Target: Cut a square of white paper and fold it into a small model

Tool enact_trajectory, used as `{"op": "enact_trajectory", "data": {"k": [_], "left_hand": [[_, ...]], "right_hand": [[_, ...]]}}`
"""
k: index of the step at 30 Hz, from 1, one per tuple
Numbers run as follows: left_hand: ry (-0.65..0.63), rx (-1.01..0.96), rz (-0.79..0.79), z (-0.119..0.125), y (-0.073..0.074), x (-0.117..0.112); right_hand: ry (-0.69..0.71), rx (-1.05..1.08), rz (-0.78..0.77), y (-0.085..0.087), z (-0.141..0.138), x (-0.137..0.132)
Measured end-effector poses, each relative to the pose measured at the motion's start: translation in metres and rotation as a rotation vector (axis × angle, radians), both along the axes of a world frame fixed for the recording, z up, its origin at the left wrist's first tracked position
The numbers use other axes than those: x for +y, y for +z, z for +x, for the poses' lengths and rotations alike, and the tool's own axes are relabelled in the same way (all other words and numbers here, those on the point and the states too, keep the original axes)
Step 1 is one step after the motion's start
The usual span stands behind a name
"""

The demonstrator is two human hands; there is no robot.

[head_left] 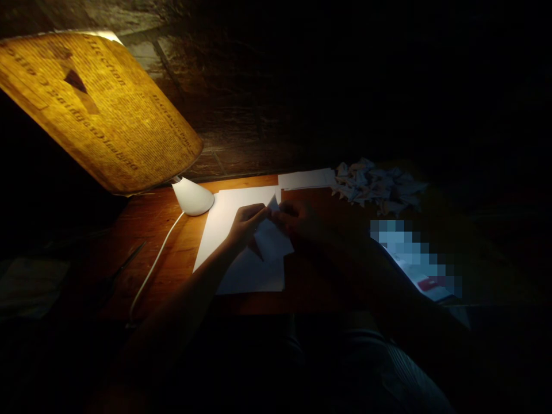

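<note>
Between both hands is a partly folded sheet of paper (272, 238), its pointed tip sticking up between the fingers and its wider part hanging below. My left hand (248, 223) is closed on its left side, thumb and fingers pinching near the tip. From the right, my right hand (295, 217) pinches the same paper; it lies in shadow and its fingers show only in part. Beneath the hands, flat white sheets (228, 230) rest on the wooden table (150, 247).
A lit lamp with a printed shade (107, 109) and white base (192, 197) stands at left, its cord (157, 259) trailing forward. Paper strips (306, 179) and a pile of folded paper pieces (375, 187) lie at the back. A glowing phone (414, 264) is at right; a brick wall (233, 115) rises behind.
</note>
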State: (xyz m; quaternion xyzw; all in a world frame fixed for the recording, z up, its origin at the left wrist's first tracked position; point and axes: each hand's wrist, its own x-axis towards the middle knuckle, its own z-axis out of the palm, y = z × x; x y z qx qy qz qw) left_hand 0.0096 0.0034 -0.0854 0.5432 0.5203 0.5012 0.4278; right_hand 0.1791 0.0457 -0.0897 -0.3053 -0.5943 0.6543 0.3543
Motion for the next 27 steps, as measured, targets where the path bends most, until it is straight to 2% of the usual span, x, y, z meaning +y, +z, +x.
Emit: {"op": "enact_trajectory", "data": {"k": [3,6,11,16,27], "left_hand": [[-0.103,0.041,-0.052,0.003,-0.001,-0.001],[-0.144,0.064,-0.034,0.006,0.002,-0.003],[-0.114,0.084,-0.05,0.008,0.008,-0.006],[-0.054,0.082,-0.063,0.006,0.009,-0.005],[-0.038,0.072,0.002,0.005,0.006,-0.002]], "right_hand": [[-0.072,0.015,0.068,0.003,0.0,0.002],[-0.15,-0.005,0.118,0.003,-0.001,0.004],[-0.2,0.05,0.083,-0.001,0.0,0.009],[-0.361,0.108,0.01,0.001,0.001,0.012],[-0.384,0.109,-0.003,0.0,0.001,0.015]]}}
